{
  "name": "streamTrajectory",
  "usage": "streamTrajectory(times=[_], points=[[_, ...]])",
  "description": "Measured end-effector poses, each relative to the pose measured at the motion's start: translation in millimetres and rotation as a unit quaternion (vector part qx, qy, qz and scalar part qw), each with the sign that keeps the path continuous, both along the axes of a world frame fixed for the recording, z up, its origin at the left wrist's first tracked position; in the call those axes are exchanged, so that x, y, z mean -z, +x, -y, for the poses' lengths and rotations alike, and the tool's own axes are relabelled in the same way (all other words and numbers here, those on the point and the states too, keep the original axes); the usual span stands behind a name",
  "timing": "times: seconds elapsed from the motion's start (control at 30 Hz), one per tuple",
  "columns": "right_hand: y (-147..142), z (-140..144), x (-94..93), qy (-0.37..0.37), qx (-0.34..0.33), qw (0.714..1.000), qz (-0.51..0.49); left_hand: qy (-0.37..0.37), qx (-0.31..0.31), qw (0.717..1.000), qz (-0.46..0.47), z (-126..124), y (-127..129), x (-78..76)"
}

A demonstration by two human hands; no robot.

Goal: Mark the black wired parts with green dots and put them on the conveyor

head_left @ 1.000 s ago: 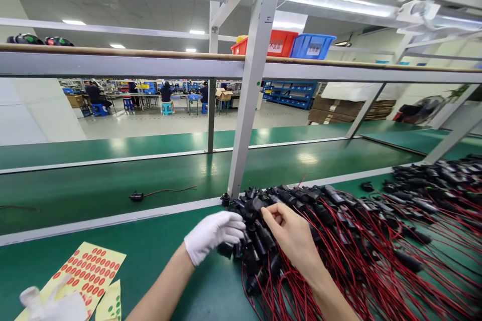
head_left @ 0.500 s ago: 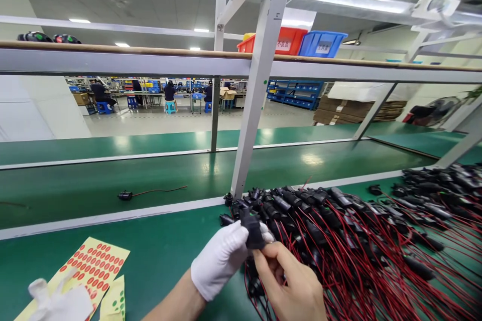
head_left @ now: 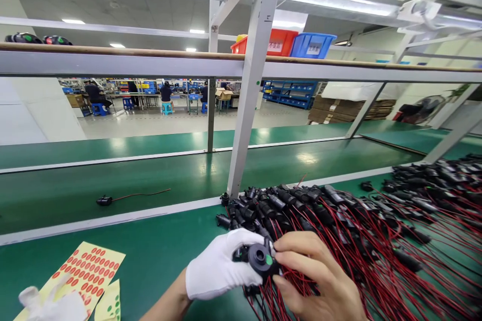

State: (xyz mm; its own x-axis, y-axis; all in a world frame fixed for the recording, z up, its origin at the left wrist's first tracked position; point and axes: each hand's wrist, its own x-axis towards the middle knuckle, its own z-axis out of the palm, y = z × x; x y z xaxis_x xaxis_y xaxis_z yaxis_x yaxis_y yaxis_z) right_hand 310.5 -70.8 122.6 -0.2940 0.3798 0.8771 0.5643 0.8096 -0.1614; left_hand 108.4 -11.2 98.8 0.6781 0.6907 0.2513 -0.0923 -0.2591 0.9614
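My left hand (head_left: 220, 266), in a white glove, is closed round a small black motor pump (head_left: 259, 257). The round end of the pump, with a short central spout, faces me and carries a green dot sticker (head_left: 268, 260). At the pump's right side is my bare right hand (head_left: 316, 276), its thumb and fingertips closed on the edge. Just behind and to the right spreads a heap of similar black pumps (head_left: 278, 203) with long red and black wires (head_left: 350, 256). My fingers hide part of the held pump's body.
At left lie a sheet of red oval stickers (head_left: 88, 273), a smaller sheet of green dots (head_left: 109, 303) and a crumpled white glove (head_left: 56, 306). One wired pump (head_left: 104, 200) lies beyond the white rail. A white post (head_left: 244, 110) rises ahead. Red (head_left: 282, 42) and blue bins (head_left: 312, 45) stand above.
The pump has been turned so that its round end and green dot face me. My right hand has moved from below the pump to its right side.
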Motion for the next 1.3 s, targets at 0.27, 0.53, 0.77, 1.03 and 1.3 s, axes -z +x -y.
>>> streamTrajectory(times=[0.27, 0.53, 0.77, 1.03, 1.3], points=[[-4, -1, 4.6, 0.054, 0.012, 0.996, 0.072, 0.096, 0.013, 0.995, 0.015, 6, 2, 9.6], [-5, 10, 13.9, 0.027, 0.026, 0.999, -0.011, 0.265, -0.057, 0.961, 0.054, 16, 13, -4.9], [-9, 9, 26.9, -0.269, -0.022, 0.937, -0.223, 0.365, -0.218, 0.905, -0.015, 32, 25, -5.8], [4, -6, 44.3, -0.406, -0.021, 0.864, -0.297, -0.355, -0.106, 0.892, 0.258, -27, 11, -6.2], [44, 0, 70.2, -0.389, 0.139, 0.893, -0.179, -0.374, -0.41, 0.692, 0.462, -193, -80, -3.9]])
